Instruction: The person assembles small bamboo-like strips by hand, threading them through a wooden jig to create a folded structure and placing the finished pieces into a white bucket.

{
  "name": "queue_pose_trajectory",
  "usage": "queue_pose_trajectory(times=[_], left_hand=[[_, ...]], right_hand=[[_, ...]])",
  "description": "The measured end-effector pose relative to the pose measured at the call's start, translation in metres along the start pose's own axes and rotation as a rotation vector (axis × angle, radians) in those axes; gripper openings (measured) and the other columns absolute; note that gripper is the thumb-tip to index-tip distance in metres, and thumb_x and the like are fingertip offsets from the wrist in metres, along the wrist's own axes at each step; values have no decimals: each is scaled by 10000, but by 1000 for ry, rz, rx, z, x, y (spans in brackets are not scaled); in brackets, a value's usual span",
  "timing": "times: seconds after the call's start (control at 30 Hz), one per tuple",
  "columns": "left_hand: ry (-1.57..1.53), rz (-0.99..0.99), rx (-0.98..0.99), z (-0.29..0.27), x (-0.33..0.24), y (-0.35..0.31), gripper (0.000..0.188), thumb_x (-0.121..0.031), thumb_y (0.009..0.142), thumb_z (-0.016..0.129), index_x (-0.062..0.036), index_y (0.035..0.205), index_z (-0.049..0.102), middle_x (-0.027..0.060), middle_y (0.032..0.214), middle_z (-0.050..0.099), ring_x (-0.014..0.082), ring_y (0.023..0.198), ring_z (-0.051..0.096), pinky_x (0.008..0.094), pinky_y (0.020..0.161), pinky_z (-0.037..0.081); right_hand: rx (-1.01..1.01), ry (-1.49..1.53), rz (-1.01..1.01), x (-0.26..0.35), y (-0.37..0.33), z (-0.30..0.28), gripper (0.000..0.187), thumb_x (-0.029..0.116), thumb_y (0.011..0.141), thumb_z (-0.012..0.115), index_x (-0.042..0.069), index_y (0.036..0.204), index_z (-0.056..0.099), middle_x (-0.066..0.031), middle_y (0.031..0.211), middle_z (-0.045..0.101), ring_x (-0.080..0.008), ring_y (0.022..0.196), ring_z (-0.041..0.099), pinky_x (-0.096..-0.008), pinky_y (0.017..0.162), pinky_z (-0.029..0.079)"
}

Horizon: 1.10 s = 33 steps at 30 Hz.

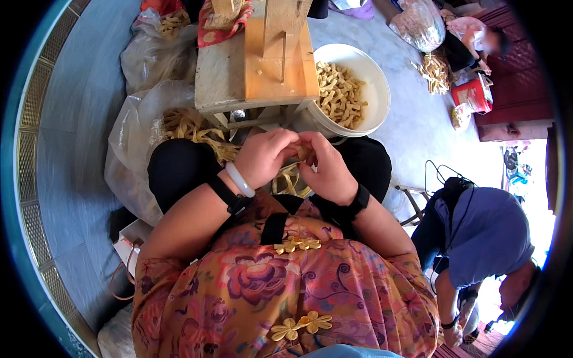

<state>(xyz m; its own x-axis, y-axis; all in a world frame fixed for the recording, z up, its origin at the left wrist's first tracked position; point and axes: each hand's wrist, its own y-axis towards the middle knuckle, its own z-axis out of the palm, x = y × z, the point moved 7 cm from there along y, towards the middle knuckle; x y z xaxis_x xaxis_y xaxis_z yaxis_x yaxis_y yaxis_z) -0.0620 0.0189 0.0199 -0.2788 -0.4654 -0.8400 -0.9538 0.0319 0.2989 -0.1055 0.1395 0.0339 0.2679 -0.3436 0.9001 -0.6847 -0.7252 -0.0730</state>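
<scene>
Both my hands meet in front of me, above my lap. My left hand [265, 156], with a white bangle at the wrist, has its fingers curled and pinched close to those of my right hand [329, 170]. Between the fingertips is a small pale yellow strip [305, 153], mostly covered by the fingers. Loose yellow strips [290, 179] hang or lie just below the hands. To the left, a clear plastic bag [134, 134] holds many long yellow strips [194, 130]. A white bucket [377, 98] beyond my right hand contains many short knotted yellow pieces [340, 89].
A low wooden stand [221, 71] carries an orange-brown board [253, 74] with an upright wooden post [280, 30]. More plastic bags [158, 65] are at the far left. A person in blue [486, 232] bends down at right. Another person sits far right, beside strips [434, 73] and a red container [468, 95].
</scene>
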Motion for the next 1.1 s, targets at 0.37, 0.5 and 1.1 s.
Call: queue_pose_trajectory(times=[0.37,0.5,1.1], left_hand=[[-523,-232,-48,11,33,-7,152,-136,961,526,-22,1034,595,8,946,575,86,891,521,225,801,449],[-387,-293,-52,1,28,-6,163,-146,977,490,-22,1005,593,-2,780,568,69,740,517,222,688,447],[-578,-582,106,-26,26,-5,134,-185,966,511,-66,950,569,-51,804,542,31,652,454,187,577,399]], right_hand=[[-26,187,-19,-30,4,5,144,108,853,632,18,805,531,-132,737,572,-260,644,572,-334,581,450],[-26,-190,-103,-12,8,10,278,197,930,556,3,732,537,-133,656,538,-309,611,544,-373,565,429],[-91,-189,-404,36,8,-8,175,-34,725,644,40,827,522,-108,703,571,-305,643,587,-370,584,474]])
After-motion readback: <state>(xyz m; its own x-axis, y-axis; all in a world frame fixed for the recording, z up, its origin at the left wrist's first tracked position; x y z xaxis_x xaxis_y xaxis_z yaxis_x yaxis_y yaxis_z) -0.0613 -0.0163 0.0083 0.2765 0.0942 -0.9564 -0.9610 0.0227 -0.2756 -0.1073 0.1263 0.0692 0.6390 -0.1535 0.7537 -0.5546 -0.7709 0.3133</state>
